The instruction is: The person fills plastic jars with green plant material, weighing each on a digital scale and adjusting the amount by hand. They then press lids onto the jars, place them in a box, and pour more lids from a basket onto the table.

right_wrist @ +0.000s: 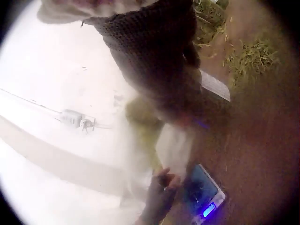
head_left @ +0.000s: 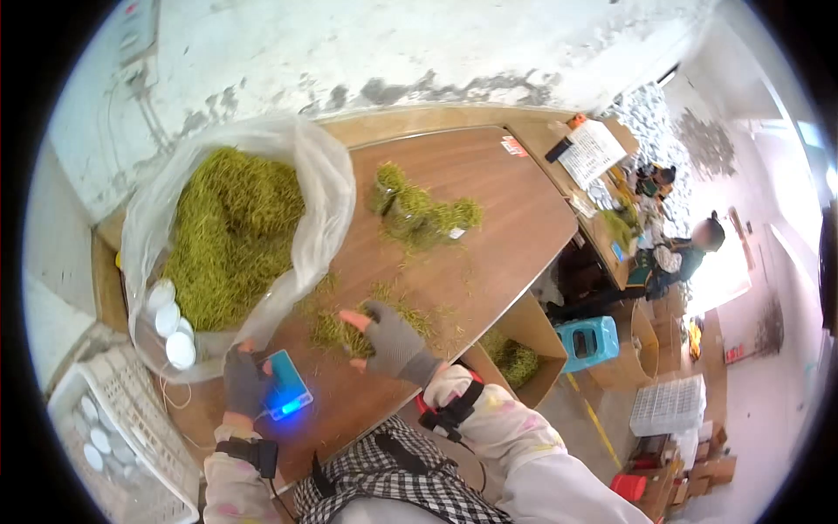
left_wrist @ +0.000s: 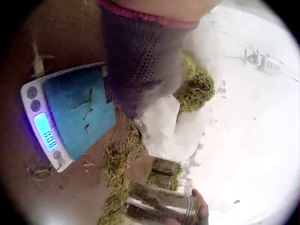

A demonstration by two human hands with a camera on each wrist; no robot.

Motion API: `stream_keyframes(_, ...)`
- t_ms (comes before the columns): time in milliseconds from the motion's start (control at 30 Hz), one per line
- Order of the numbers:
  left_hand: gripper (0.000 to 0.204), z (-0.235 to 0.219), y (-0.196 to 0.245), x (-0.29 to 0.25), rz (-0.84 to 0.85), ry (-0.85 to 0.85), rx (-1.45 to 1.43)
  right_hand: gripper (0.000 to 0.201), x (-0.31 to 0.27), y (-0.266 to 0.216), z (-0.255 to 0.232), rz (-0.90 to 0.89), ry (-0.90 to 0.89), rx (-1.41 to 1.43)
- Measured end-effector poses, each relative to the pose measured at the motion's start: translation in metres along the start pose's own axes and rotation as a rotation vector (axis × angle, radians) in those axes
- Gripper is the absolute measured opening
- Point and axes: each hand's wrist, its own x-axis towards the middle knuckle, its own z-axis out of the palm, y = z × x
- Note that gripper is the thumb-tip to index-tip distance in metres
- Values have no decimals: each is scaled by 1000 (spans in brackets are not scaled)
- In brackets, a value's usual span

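Note:
My gloved right hand point(head_left: 394, 342) grips a clear glass jar point(left_wrist: 161, 206), whose mouth end lies between thumb and fingers in the left wrist view. Loose yellow-green dried plant strands point(head_left: 327, 330) lie around it on the brown table. My gloved left hand point(head_left: 247, 382) is beside a small digital scale point(head_left: 286, 381) with a blue plate and lit display; a few strands lie on that plate. Its fingertips are right at the edge of a translucent plastic bag point(head_left: 325, 175) heaped with plant strands point(head_left: 236, 227). I cannot tell whether those fingers pinch the plastic.
Several strand-filled jars point(head_left: 417, 214) stand grouped farther back on the table. White round discs point(head_left: 180, 349) lie at the bag's left side, above a white plastic basket point(head_left: 131, 410). At right are a cardboard box point(head_left: 546, 345), a blue stool point(head_left: 587, 343) and another person point(head_left: 676, 262).

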Motion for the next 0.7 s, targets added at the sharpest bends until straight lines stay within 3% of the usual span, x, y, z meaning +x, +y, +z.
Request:
stream_keyframes(33, 58, 2, -6, 4, -152, 27, -113, 90, -6, -4, 0, -4, -19, 18)
stream_keyframes(67, 58, -4, 0, 14, -132, 24, -107, 91, -9, -6, 1, -11, -40, 40)
stream_keyframes(133, 50, -18, 22, 30, -340, 80, -232, 90, -18, -5, 4, 5, -17, 66)
stream_keyframes(167, 50, -13, 8, 30, -335, 70, -229, 89, -22, -6, 4, 10, -14, 88)
stream_keyframes(233, 46, 10, -32, 30, -43, -94, 120, 88, -29, -11, 2, 44, -40, 108)
stream_keyframes(300, 38, 20, -35, 27, 93, -127, 283, 88, -34, -14, 5, 48, -103, 149)
stream_keyframes(333, 36, 43, -60, 31, 231, 17, 171, 87, -37, -12, 8, 19, -59, 64)
stream_keyframes(367, 40, 21, -41, 38, 317, -199, 391, 86, -37, -12, 16, -24, -20, -2)
stream_keyframes(400, 49, -4, -13, 37, 16, -257, 140, 86, -35, -17, 15, -30, -12, 14)
stream_keyframes(433, 52, 4, -27, 23, 59, 148, -110, 86, -31, -25, 14, -44, -4, 39)
stream_keyframes(467, 53, -24, -1, 17, -162, 51, -275, 87, -30, -32, 16, -55, -9, 83)
stream_keyframes(500, 55, -30, 3, 8, -238, 158, -243, 88, -25, -38, 19, -60, -5, 105)
stream_keyframes(600, 52, -58, 15, -36, -493, 214, -240, 89, -11, -61, 36, -188, -31, 105)
stream_keyframes(700, 46, -59, -5, -93, -471, 147, -187, 89, -1, -87, 53, -311, -79, 140)
